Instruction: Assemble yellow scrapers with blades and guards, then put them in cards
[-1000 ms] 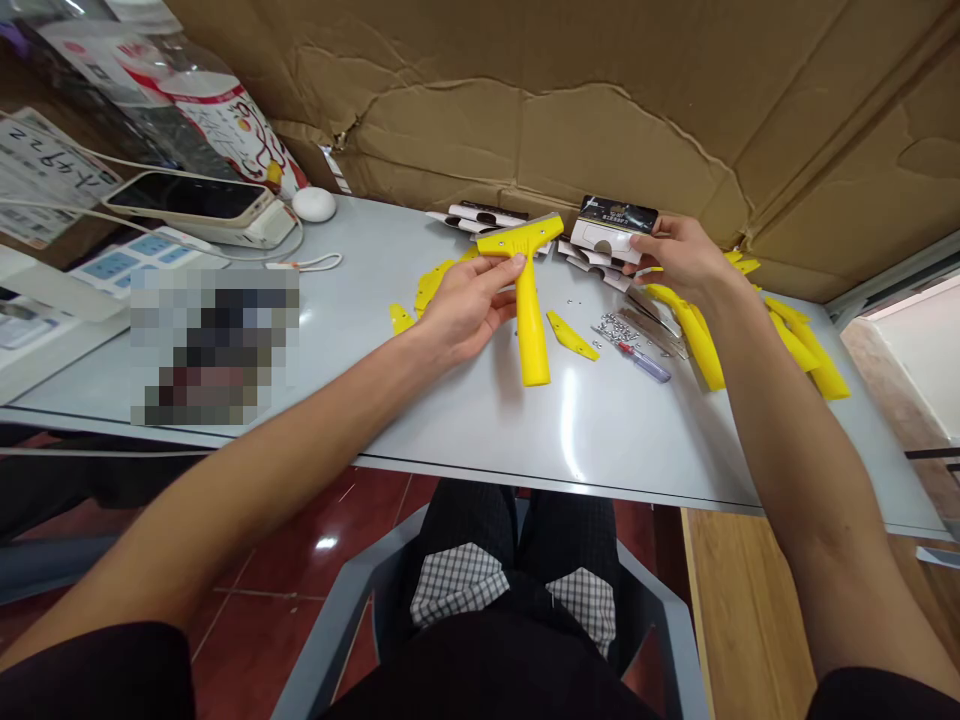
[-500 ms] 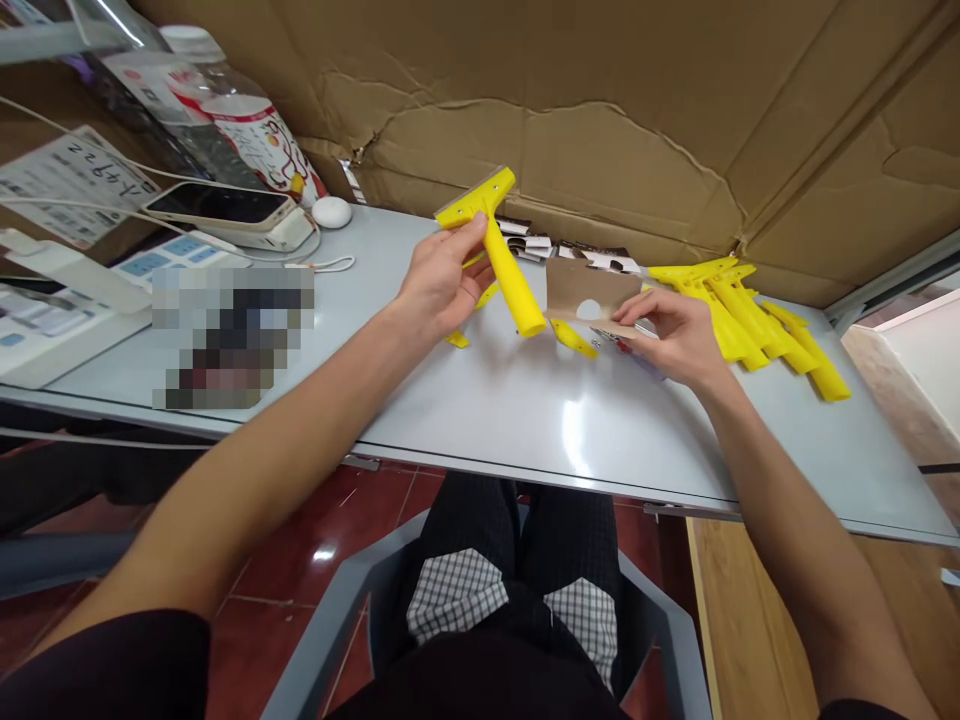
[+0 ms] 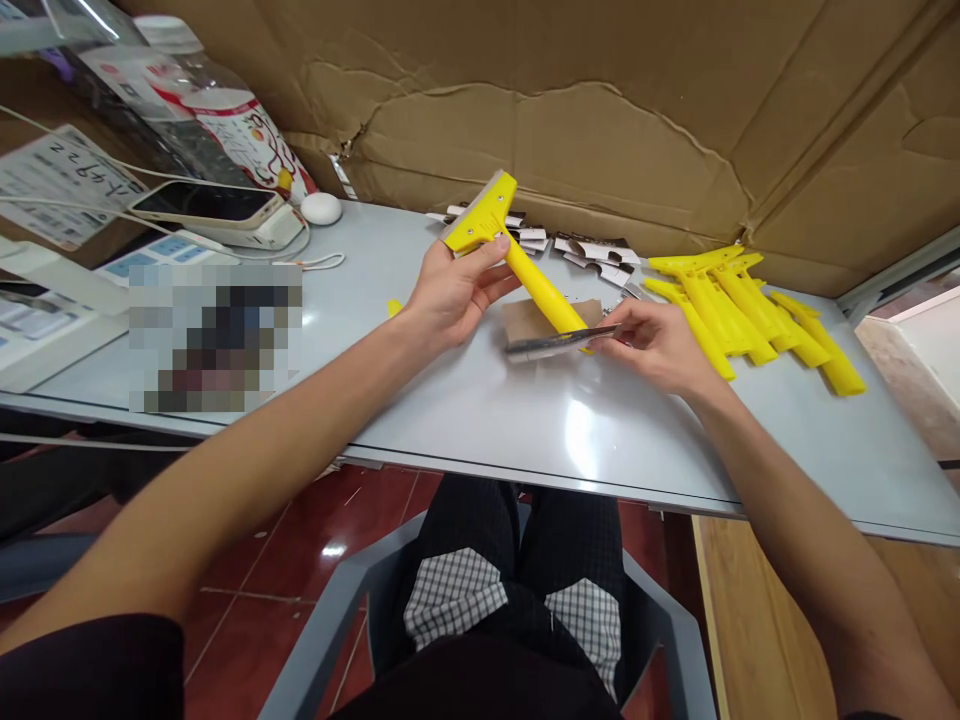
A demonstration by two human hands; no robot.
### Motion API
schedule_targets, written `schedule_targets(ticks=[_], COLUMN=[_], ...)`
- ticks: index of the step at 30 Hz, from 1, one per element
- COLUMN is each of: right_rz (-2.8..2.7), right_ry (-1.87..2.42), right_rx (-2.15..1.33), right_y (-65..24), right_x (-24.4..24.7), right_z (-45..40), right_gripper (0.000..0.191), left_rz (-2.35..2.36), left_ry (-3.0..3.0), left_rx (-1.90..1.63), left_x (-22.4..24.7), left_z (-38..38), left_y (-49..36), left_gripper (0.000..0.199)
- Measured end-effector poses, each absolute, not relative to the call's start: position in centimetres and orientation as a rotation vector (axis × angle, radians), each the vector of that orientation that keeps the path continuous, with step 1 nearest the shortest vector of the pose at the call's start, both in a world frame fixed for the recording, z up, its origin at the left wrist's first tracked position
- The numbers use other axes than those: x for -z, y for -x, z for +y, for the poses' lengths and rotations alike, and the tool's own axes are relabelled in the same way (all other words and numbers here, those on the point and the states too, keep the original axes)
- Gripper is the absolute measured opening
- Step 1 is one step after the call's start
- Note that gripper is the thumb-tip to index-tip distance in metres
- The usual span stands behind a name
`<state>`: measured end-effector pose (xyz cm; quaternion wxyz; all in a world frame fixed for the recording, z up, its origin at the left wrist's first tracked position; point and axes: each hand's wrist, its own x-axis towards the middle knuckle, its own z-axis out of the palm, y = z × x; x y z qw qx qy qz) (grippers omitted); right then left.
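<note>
My left hand [image 3: 469, 285] is closed around the neck of a yellow scraper [image 3: 544, 287], its wide head up and to the left, its handle slanting down to the right. My right hand [image 3: 649, 340] pinches a folded cardboard sleeve [image 3: 525, 320] by its right end. The sleeve is brown inside, with a dark outer face seen nearly edge-on. The handle's lower end overlaps the sleeve; whether they touch I cannot tell. Right of my right hand lie several more yellow scrapers [image 3: 750, 310]. Several printed card sleeves [image 3: 596, 252] lie along the back of the table.
A big cardboard sheet [image 3: 562, 130] stands behind the table [image 3: 480, 410]. At the left are a phone [image 3: 206, 200], a white egg-shaped object [image 3: 321, 208], a cable, plastic bottles [image 3: 240, 135] and white boxes. A small yellow piece [image 3: 394, 308] sits behind my left forearm.
The sleeve in my right hand has tilted flatter and moved left, to the scraper's handle. My left hand has lowered the scraper slightly and turned it.
</note>
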<state>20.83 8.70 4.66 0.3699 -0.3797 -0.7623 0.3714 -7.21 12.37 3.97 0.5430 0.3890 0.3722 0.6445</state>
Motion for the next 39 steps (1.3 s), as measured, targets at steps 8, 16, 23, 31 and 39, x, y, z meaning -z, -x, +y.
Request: schedule_targets(ticks=[8,16,23,31,39], right_rz=[-1.794,-1.672,-1.582,-1.466,-1.344], right_ry=[1.006,1.068,1.052,1.058,1.013], right_rx=[-1.204,-1.280,-1.323,-1.368,-1.427], right_y=[-20.2,-19.8,-19.4,-18.6,-18.4], right_x=[-4.8,-5.1,-5.7,-5.4,-5.3], right_z=[7.9,7.7,7.3,6.9,6.8], right_gripper=[0.041,0.043,0.042,0.039,0.043], left_rz=[0.951,0.980,0.994,0.986,0.905], left_ry=[-1.086,-1.110,-1.033,-1.072,-1.127], left_rx=[-1.548,-1.469,-1.364,-1.217,-1.160], left_x=[-3.6,-4.1,-4.5,-5.0,-5.6], left_z=[12.5,12.9,12.5,10.1,8.1], left_y=[7.6,8.3,7.9,5.8,4.2], left_gripper=[0.073,0.082,0.069,0.047,0.026])
